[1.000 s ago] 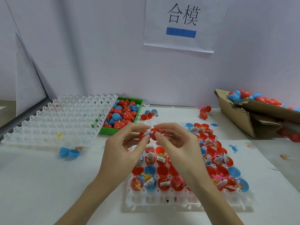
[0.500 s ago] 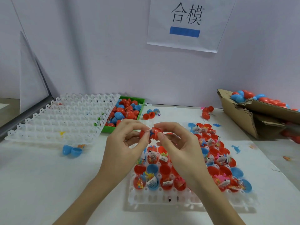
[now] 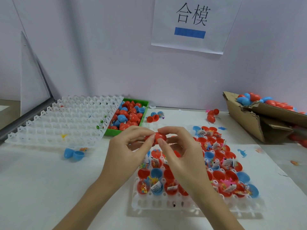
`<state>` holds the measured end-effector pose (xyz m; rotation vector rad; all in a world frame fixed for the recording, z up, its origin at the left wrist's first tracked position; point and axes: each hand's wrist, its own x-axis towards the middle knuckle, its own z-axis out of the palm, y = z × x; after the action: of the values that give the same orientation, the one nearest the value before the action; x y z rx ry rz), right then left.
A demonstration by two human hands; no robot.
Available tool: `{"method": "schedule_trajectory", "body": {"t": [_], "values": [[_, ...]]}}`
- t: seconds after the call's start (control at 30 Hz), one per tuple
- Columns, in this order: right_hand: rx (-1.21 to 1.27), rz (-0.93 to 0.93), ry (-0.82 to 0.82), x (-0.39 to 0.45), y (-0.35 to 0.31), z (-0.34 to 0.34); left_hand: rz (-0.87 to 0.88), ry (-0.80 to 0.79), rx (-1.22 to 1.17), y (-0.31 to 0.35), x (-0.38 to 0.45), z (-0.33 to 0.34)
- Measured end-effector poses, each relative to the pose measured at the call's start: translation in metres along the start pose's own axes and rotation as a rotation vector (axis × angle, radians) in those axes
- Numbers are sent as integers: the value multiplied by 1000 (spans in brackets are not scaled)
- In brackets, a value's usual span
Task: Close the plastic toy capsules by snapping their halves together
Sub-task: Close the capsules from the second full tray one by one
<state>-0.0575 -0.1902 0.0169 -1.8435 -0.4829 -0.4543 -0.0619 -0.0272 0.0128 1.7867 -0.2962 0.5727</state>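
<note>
One head-worn view looks forward and down, close over the table (image 3: 41, 188), facing the wall (image 3: 99, 55).

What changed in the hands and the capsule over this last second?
The red capsule now looks closed; a blue bit seen between its halves earlier is gone. Left hand and right hand still pinch it above the filled tray. Green bin and cardboard box unchanged.

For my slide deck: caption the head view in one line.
Both hands press a red capsule together above a white tray of filled halves.
</note>
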Motion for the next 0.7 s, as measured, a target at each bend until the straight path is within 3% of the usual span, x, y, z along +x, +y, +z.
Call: {"method": "schedule_trajectory", "body": {"t": [0.17,0.3,0.4,0.7], "values": [[-299,-243,75,-5,0,9,14,-18,-23,1,3,-6],[-381,-338,170,-12,-1,19,-43,-4,-150,7,8,-14],[-373,-331,189,-11,-1,19,-85,12,-194,7,11,-17],[-271,-171,129,-7,-2,9,-17,-113,-37,5,5,-14]]}}
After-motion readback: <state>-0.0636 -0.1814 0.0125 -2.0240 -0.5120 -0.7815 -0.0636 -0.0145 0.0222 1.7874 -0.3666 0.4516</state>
